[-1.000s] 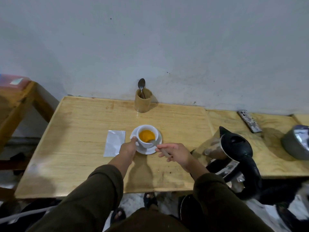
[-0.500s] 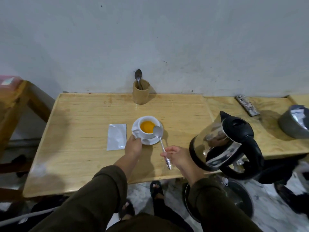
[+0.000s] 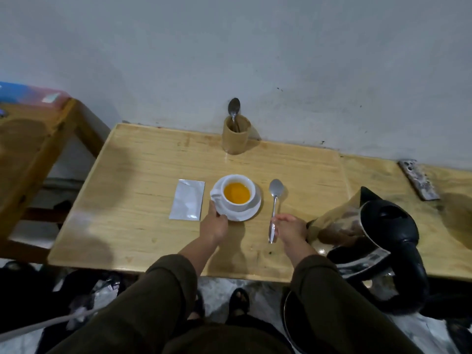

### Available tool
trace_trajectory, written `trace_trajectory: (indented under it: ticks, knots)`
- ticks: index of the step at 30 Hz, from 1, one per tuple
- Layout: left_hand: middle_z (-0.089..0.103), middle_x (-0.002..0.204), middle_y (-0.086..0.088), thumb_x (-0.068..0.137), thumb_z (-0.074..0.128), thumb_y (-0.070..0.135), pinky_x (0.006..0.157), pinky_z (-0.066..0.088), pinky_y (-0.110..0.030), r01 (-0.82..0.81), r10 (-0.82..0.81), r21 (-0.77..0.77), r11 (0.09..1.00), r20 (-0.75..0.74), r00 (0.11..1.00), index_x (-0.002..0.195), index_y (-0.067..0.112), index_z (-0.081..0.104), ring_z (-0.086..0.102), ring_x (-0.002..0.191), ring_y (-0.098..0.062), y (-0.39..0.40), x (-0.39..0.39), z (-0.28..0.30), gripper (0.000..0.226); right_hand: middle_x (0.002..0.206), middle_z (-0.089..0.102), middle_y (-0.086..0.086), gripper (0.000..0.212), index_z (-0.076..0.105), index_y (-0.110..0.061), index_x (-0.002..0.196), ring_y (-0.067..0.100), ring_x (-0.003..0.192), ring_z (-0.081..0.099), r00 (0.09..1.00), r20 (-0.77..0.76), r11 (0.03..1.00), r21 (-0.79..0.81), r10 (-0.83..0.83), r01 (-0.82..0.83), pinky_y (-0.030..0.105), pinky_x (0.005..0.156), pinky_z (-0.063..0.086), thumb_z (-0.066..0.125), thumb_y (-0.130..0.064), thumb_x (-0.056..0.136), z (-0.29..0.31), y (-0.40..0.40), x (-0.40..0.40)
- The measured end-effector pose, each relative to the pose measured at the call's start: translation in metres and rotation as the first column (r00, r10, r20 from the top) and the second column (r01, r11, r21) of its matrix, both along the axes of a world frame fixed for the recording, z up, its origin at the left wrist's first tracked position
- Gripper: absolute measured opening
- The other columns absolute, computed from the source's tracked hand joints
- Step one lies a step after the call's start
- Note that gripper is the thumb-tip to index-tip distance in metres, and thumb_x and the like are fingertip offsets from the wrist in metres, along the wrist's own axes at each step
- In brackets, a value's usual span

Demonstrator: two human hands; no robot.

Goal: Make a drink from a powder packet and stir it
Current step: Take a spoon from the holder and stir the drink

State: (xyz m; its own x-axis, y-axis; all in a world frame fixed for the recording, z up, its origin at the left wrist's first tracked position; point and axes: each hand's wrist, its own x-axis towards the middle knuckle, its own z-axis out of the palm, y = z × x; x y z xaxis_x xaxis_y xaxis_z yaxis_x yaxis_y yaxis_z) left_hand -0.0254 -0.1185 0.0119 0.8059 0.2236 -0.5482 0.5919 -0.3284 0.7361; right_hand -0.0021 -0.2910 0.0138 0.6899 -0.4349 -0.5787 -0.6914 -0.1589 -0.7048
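A white cup (image 3: 249, 200) filled with orange drink stands on a white saucer (image 3: 251, 213) in the middle of the wooden table (image 3: 143, 180). My left hand (image 3: 214, 223) grips the saucer's near-left rim. To the right of the saucer a metal spoon (image 3: 274, 200) lies along the table with its bowl pointing away from me, and my right hand (image 3: 290, 227) pinches its handle. A silver powder packet (image 3: 187, 199) lies flat just left of the saucer.
A black and steel electric kettle (image 3: 378, 233) stands at the table's right front, close to my right hand. A wooden holder (image 3: 235, 139) with a spoon sits at the back by the wall. A phone (image 3: 419, 183) lies far right. A wooden bench (image 3: 33, 146) stands at left.
My right hand has taken the spoon out of the cup and brought it down to the table on the saucer's right. My left hand has stayed at the saucer.
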Motion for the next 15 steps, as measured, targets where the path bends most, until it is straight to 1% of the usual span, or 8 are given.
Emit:
trace_trajectory:
  ticks: [1,3,5,8,9,10,13,15]
  knots:
    - [0.053,0.141,-0.016,0.100,0.034,0.018,0.094,0.041,-0.035,-0.007,0.007,0.020,1.000,-0.004,1.000,0.156,0.024,0.009,0.052,0.125,-0.038,-0.002,0.001,0.001,0.062,0.081,0.065,0.007,0.003,0.072,-0.009,0.078,0.023,0.078,0.059,1.000,-0.009,1.000,-0.020,0.005,-0.005,0.040,0.083,0.054,0.070,-0.007,0.079,-0.003,-0.002,0.005]
    - [0.052,0.141,-0.017,0.099,0.034,0.019,0.091,0.040,-0.034,-0.031,0.031,0.036,0.999,-0.016,0.999,0.157,0.025,0.008,0.052,0.125,-0.038,-0.006,0.002,0.003,0.063,0.084,0.066,0.008,0.011,0.072,-0.005,0.090,0.023,0.078,0.059,0.996,-0.060,0.994,-0.093,0.060,-0.066,0.037,0.083,0.054,0.069,-0.009,0.080,-0.011,-0.006,0.011]
    - [0.050,0.144,-0.016,0.100,0.034,0.021,0.096,0.041,-0.036,-0.052,0.054,0.045,0.998,-0.028,0.998,0.156,0.026,0.008,0.050,0.127,-0.038,-0.009,0.003,0.004,0.063,0.089,0.068,0.010,0.012,0.072,-0.005,0.090,0.025,0.081,0.061,0.989,-0.096,0.980,-0.151,0.116,-0.130,0.032,0.080,0.052,0.068,-0.012,0.082,-0.015,-0.011,0.016]
    - [0.050,0.144,-0.017,0.100,0.032,0.022,0.099,0.041,-0.038,-0.066,0.070,0.086,0.994,-0.040,0.997,0.157,0.025,0.005,0.050,0.128,-0.039,-0.013,0.002,0.005,0.063,0.087,0.061,0.008,0.015,0.072,-0.007,0.095,0.026,0.087,0.060,0.950,-0.214,0.938,-0.216,0.227,-0.273,0.014,0.059,0.043,0.063,-0.016,0.086,-0.011,-0.013,0.023]
    - [0.051,0.144,-0.017,0.101,0.032,0.022,0.099,0.041,-0.039,-0.069,0.074,0.102,0.992,-0.038,0.997,0.157,0.025,0.005,0.050,0.127,-0.040,-0.015,0.002,0.005,0.062,0.086,0.058,0.007,0.017,0.072,-0.008,0.095,0.025,0.085,0.058,0.935,-0.245,0.924,-0.225,0.255,-0.311,0.014,0.051,0.041,0.061,-0.018,0.087,-0.010,-0.014,0.025]
    - [0.051,0.143,-0.018,0.101,0.032,0.023,0.099,0.041,-0.039,-0.073,0.077,0.117,0.990,-0.033,0.996,0.157,0.025,0.006,0.050,0.127,-0.040,-0.016,0.002,0.005,0.062,0.085,0.057,0.006,0.017,0.072,-0.009,0.095,0.026,0.086,0.059,0.924,-0.264,0.909,-0.239,0.278,-0.342,0.017,0.051,0.041,0.060,-0.018,0.087,-0.010,-0.014,0.026]
    - [0.054,0.139,-0.019,0.100,0.033,0.022,0.097,0.042,-0.039,-0.087,0.092,0.145,0.986,-0.030,0.995,0.157,0.025,0.007,0.052,0.124,-0.041,-0.020,0.002,0.006,0.062,0.089,0.067,0.008,0.014,0.070,-0.008,0.089,0.027,0.094,0.067,0.921,-0.243,0.897,-0.251,0.306,-0.364,0.028,0.076,0.053,0.060,-0.018,0.086,-0.016,-0.015,0.031]
    - [0.054,0.138,-0.020,0.100,0.033,0.022,0.098,0.042,-0.039,-0.089,0.097,0.157,0.984,-0.039,0.995,0.157,0.024,0.008,0.052,0.124,-0.041,-0.022,0.003,0.006,0.062,0.082,0.064,0.011,0.011,0.060,-0.007,0.077,0.015,0.082,0.072,0.932,-0.175,0.919,-0.184,0.319,-0.349,0.025,0.075,0.057,0.059,-0.012,0.086,-0.020,-0.017,0.031]
